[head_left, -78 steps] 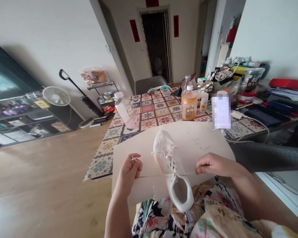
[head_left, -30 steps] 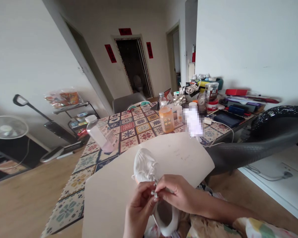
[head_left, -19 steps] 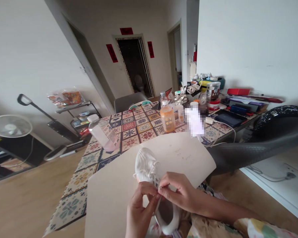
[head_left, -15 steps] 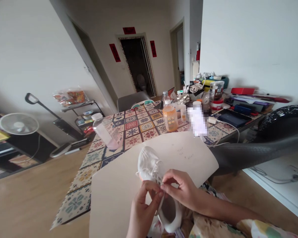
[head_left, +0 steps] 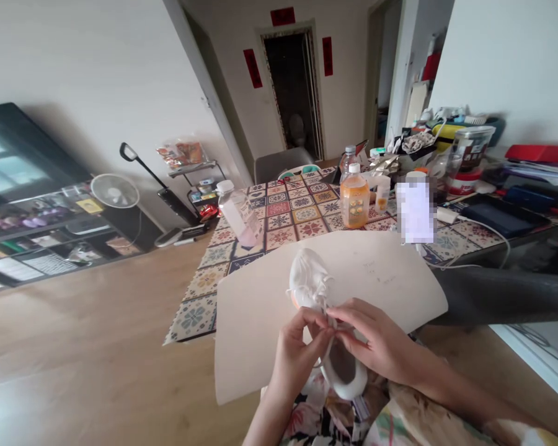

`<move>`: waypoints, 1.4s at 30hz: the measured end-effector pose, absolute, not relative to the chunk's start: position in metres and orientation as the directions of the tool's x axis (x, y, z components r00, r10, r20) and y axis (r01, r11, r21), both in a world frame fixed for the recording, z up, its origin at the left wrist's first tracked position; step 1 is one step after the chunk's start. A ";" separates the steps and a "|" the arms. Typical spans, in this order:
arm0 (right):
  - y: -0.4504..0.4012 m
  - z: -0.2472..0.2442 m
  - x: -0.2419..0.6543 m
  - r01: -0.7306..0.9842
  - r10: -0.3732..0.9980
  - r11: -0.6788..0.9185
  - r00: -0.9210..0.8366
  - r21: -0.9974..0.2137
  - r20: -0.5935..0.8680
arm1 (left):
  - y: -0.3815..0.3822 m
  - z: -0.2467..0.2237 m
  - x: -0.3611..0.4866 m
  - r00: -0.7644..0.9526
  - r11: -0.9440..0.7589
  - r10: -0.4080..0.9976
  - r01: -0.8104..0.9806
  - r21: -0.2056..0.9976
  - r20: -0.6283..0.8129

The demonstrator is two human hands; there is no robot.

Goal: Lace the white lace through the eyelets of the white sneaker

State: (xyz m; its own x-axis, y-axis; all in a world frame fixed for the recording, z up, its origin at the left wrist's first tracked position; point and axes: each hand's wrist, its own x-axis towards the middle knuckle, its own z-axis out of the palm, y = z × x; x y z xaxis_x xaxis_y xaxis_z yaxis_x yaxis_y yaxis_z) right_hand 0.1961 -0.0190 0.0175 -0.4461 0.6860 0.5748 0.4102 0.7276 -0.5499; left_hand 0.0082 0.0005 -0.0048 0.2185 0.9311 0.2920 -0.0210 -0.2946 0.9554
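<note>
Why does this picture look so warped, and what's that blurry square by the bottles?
In the head view, the wide lens makes the white wall lean, a pixelated patch hides whatever stands there, and glare pales the wooden floor at lower left.

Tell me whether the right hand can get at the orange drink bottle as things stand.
Probably yes, once it lets go: the right hand works the laces of a white sneaker, and only a cream card lies between it and the orange drink bottle on the patterned tablecloth.
</note>
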 end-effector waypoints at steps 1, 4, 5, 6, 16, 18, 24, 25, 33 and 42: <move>-0.019 0.019 0.196 0.414 0.699 0.715 -0.450 -0.563 0.557 | 0.000 -0.005 0.008 0.214 -0.305 0.928 -0.030 0.952 0.304; -0.017 0.020 0.197 0.417 0.705 0.709 -0.455 -0.569 0.544 | 0.000 -0.005 0.008 0.200 -0.344 0.917 -0.044 0.938 0.346; -0.016 0.019 0.196 0.426 0.698 0.716 -0.445 -0.553 0.561 | 0.000 -0.005 0.008 0.197 -0.366 0.909 -0.041 0.930 0.367; -0.016 0.018 0.196 0.442 0.691 0.722 -0.427 -0.532 0.584 | 0.000 -0.006 0.008 0.193 -0.394 0.899 -0.036 0.919 0.393; -0.016 0.019 0.196 0.336 0.811 0.568 -0.387 -0.752 0.439 | 0.000 0.000 0.008 0.187 -0.481 0.862 0.003 0.877 0.472; -0.016 0.020 0.198 0.278 0.815 0.517 -0.449 -0.809 0.367 | -0.001 -0.001 0.007 0.188 -0.432 0.886 -0.003 0.902 0.424; -0.013 0.012 0.198 0.386 0.769 0.638 -0.374 -0.667 0.519 | -0.001 -0.003 0.008 0.179 -0.292 0.938 -0.052 0.955 0.297; -0.013 0.011 0.198 0.422 0.723 0.689 -0.353 -0.589 0.594 | -0.001 -0.003 0.008 0.180 -0.276 0.942 -0.056 0.959 0.282; -0.014 0.018 0.201 0.432 0.399 0.880 -0.442 -0.198 0.803 | 0.004 0.000 0.006 0.174 -0.198 0.963 -0.060 0.978 0.206; -0.011 0.023 0.212 0.159 0.460 0.871 -0.598 -0.465 0.657 | 0.023 -0.009 0.007 -0.063 -0.214 0.976 -0.063 0.975 0.210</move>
State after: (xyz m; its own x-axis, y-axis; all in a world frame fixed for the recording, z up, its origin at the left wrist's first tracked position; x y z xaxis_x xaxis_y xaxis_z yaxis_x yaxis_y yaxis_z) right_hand 0.2117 -0.0108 0.0234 -0.5979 0.4598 0.6566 0.1587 0.8708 -0.4653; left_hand 0.0073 0.0234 -0.0086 -0.0629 0.9757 0.2097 -0.0630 -0.2136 0.9749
